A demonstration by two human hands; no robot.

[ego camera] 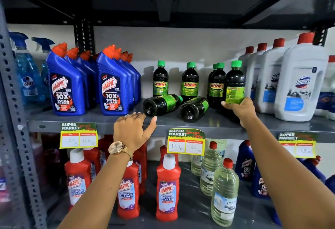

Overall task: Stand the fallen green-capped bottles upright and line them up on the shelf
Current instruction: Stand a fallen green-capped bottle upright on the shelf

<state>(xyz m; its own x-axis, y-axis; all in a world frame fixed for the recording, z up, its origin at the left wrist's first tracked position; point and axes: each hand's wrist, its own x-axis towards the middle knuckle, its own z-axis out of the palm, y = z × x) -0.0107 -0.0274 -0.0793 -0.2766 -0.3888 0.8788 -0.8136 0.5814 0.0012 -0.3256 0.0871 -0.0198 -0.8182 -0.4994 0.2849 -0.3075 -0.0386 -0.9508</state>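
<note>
Right hand (240, 107): gripped an upright Sunny bottle (235, 83) at its base.
Left hand (134, 130): spread wide, empty, near the shelf (101, 120) edge.
Fallen bottles: left one (161, 104) and right one (194, 108) lay beside each other.

Right hand (241, 108) grips upright bottle (234, 83); two fallen bottles (161, 104).

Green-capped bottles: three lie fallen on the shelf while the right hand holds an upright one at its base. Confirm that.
Wrong count. The head view shows only two lying down, the left fallen bottle and the right fallen bottle. The rest holds: the right hand grips the upright bottle at its base on the shelf.
</note>
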